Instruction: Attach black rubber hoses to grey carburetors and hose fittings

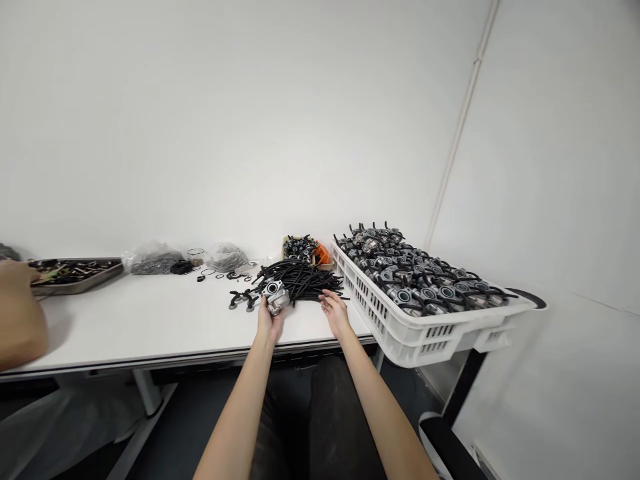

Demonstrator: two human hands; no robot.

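Below centre, the left hand (269, 325) clasped one metal part (279, 301), while the right hand (336, 313), its grip unclear, met one pile of black tubes (295, 277).

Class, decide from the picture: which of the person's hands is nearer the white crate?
Right. The right hand is just left of the white crate, near the black tubes; the left hand, holding a metal part, is farther left.
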